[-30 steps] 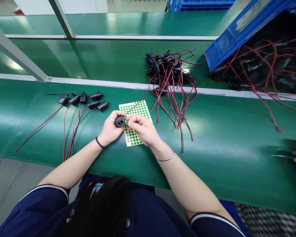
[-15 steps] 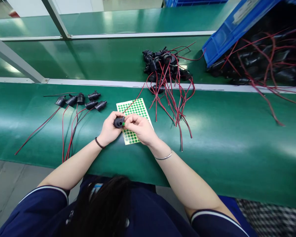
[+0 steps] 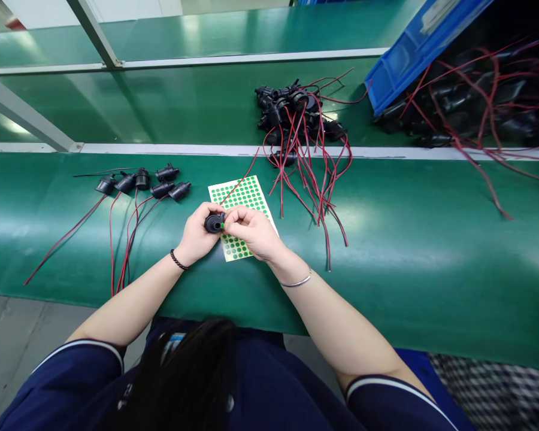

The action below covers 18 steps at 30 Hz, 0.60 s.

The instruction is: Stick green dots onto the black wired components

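Since the earlier frame the two hands have drifted slightly toward 10 o'clock along with the whole scene, and the green dot sticker (image 3: 223, 225) sits pressed at the black buzzer (image 3: 214, 223) rather than held just off it. The left hand (image 3: 199, 235) is curled around the black buzzer, holding it above the sheet's near left corner. The right hand (image 3: 253, 232) meets it from 3 o'clock, thumb and forefinger pinched narrow on the green dot sticker against the part's side. Under both hands lies the sticker sheet (image 3: 244, 197), pale with rows of green dots, flat on the green bench (image 3: 408, 251). A red lead (image 3: 240, 182) runs from the held part across the sheet toward 1 o'clock. At 10 o'clock of the hands a row of buzzers (image 3: 144, 181) lies with red and black leads trailing toward 7 o'clock. At 1 o'clock a tangled pile of buzzers (image 3: 296, 114) straddles the metal rail. Farther, at 2 o'clock, a tipped blue crate (image 3: 399, 60) spills more of them.
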### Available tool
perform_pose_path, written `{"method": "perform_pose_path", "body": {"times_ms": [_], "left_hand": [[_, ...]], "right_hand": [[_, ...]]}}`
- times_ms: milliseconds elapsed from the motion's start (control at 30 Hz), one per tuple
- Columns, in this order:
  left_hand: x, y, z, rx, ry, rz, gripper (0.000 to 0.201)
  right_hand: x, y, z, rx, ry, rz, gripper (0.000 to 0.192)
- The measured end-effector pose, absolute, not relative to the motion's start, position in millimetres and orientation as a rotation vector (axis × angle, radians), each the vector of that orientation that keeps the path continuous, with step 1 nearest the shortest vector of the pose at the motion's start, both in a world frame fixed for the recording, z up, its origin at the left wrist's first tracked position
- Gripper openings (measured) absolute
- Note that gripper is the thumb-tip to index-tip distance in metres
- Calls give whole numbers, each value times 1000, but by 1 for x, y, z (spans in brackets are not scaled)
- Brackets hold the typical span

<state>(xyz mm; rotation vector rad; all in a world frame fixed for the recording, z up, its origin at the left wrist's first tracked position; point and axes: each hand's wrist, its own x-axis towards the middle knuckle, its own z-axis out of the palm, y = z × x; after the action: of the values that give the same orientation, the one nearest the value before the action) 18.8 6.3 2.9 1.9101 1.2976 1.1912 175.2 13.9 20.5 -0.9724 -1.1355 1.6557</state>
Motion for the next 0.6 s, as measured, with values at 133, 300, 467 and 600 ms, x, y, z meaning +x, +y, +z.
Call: {"method": "perform_pose_path", "body": {"times_ms": [133, 300, 467, 600], "left_hand": [[19, 6, 3, 1922, 1320, 1168, 25], [19, 6, 4, 1948, 1298, 1205, 24], [20, 6, 4, 1985, 1284, 1233, 25], [20, 5, 3, 2008, 1292, 1252, 25]], "right_hand": [[175, 14, 22, -986, -1131, 1671, 7], [174, 14, 22, -994, -1124, 1672, 7], [174, 14, 22, -1023, -1150, 1654, 10], [174, 14, 22, -1036, -1149, 1658, 12]]}}
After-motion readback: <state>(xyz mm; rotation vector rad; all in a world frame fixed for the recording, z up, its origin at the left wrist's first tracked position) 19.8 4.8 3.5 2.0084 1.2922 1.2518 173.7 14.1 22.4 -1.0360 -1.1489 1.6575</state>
